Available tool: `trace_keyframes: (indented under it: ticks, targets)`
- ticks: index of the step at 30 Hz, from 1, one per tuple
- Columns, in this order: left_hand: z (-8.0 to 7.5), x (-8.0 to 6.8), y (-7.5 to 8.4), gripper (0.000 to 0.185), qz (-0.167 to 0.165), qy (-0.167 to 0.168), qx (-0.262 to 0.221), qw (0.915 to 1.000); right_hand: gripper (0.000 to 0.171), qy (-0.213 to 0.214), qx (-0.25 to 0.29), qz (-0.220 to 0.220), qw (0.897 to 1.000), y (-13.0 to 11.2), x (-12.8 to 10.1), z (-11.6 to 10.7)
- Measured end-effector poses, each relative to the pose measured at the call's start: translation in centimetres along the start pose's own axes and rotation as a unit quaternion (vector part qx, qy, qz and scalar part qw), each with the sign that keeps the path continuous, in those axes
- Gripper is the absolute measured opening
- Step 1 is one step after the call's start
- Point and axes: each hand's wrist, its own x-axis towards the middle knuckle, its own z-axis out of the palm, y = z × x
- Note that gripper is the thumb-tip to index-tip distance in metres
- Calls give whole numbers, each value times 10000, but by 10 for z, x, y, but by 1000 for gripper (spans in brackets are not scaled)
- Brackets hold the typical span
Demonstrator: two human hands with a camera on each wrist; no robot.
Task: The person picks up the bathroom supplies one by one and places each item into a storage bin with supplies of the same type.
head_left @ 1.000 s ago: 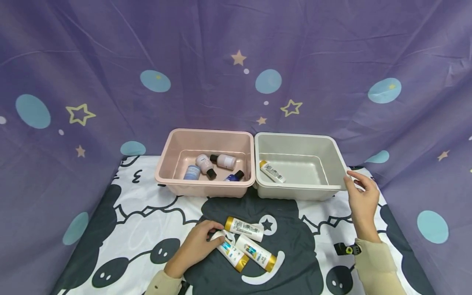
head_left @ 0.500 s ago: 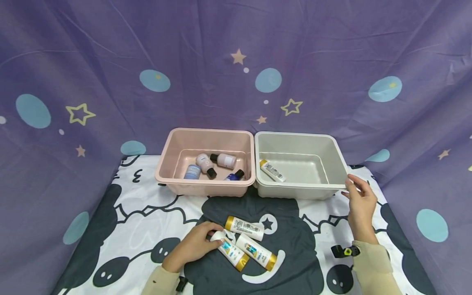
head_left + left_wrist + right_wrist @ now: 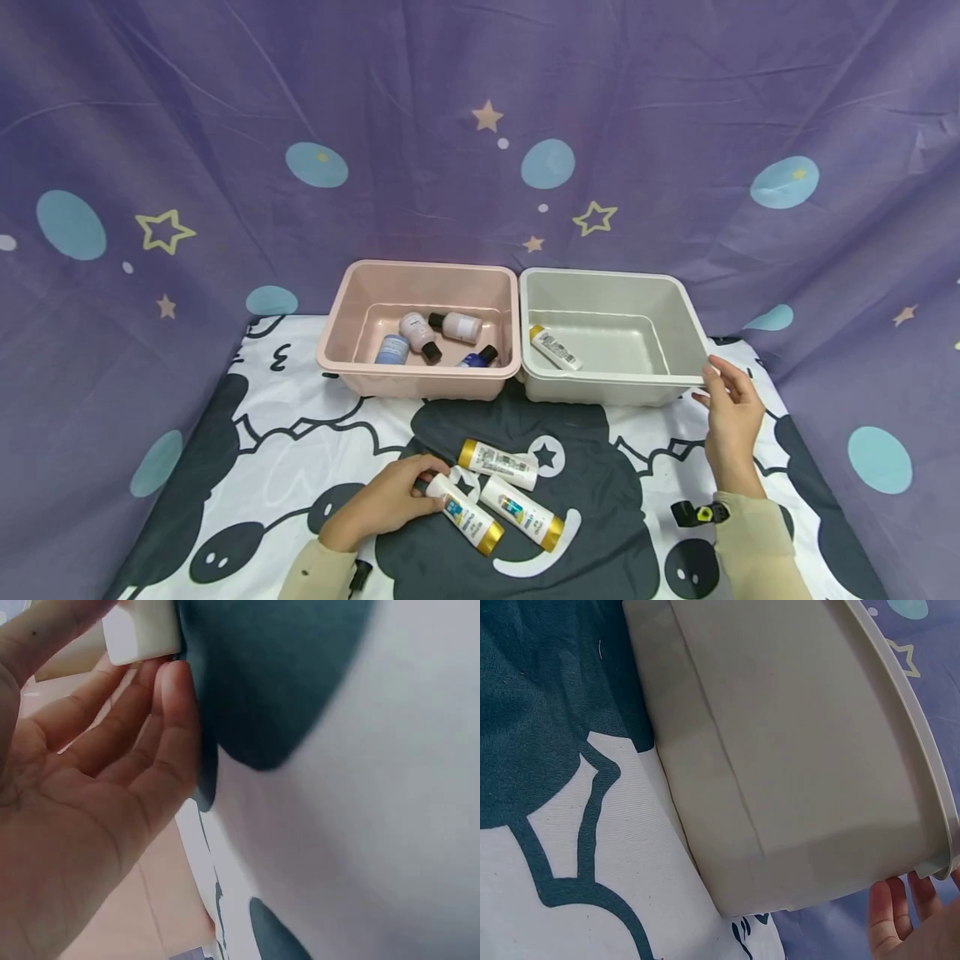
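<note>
Three gold-capped white bottles lie on the black-and-white cartoon cloth [image 3: 285, 433]. The left hand [image 3: 382, 504] has its fingers curled round the white end of the nearest bottle [image 3: 463, 517], which lies tilted with its gold cap pointing away from the fingertips. A second bottle [image 3: 521, 515] lies just beyond it, almost touching, and a third bottle [image 3: 498, 463] rests just above the fingertips. In the left wrist view the fingers [image 3: 142, 750] curl against the bottle's white end [image 3: 142, 630].

The right hand [image 3: 731, 417] has loosely spread fingers touching the near right corner of the grey bin [image 3: 600, 387]; the right wrist view shows its fingertips [image 3: 889, 915] just under the rim [image 3: 937, 825], gripping nothing. Inside the grey bin lies one small gold-capped tube [image 3: 555, 348]. Touching the grey bin, on the side away from those fingers, stands the pink bin [image 3: 416, 383], holding four small bottles [image 3: 420, 333].
</note>
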Motion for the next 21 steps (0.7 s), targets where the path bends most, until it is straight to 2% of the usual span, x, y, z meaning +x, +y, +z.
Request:
trace_keyframes:
  ticks: [5,9,14,21]
  targets:
    - [0,-2,-1,40,-4,62,-77,10000,30,-6,-39,26,10000,0,-1,0]
    - [1,-2,1,42,-4,0,-611,9981,30,-2,-58,14,10000,1,-1,-1]
    - [3,-3,3,44,-226,-79,-1529,9880,29,-25,-43,26,10000,1,-1,-1]
    - [1,-3,7,46,-414,-111,-2187,9748,27,-4,65,-1,10000,1,-1,0]
